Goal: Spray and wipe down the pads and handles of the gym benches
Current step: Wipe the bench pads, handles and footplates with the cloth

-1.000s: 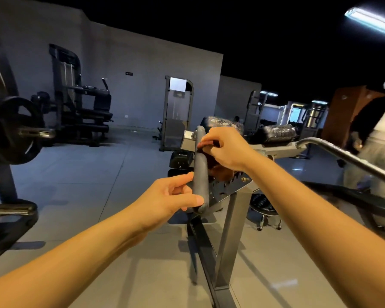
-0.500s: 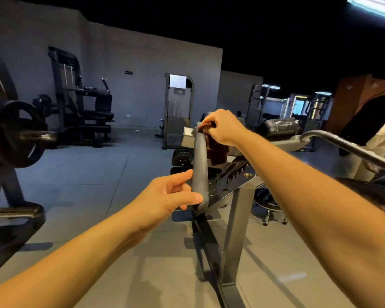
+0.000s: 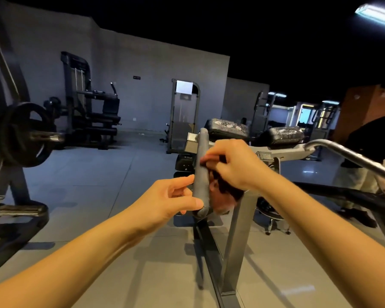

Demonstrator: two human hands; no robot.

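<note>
A grey foam handle (image 3: 201,172) stands nearly upright on the gym machine in front of me. My left hand (image 3: 171,201) pinches its lower end between thumb and fingers. My right hand (image 3: 233,163) grips a dark reddish cloth (image 3: 222,192) and presses it against the middle of the handle's right side; part of the cloth hangs below the hand. Two black pads (image 3: 227,127) wrapped in shiny film sit behind the handle. No spray bottle is in view.
The machine's grey steel post (image 3: 236,247) drops to the floor below my hands. A chrome bar (image 3: 351,158) runs off to the right. A plate-loaded rack (image 3: 25,134) stands at left. A person (image 3: 369,156) bends over at far right. Other machines line the back wall.
My right hand slid the cloth down from the handle's top to its middle. My left hand kept its hold on the lower end. The person at right bent lower.
</note>
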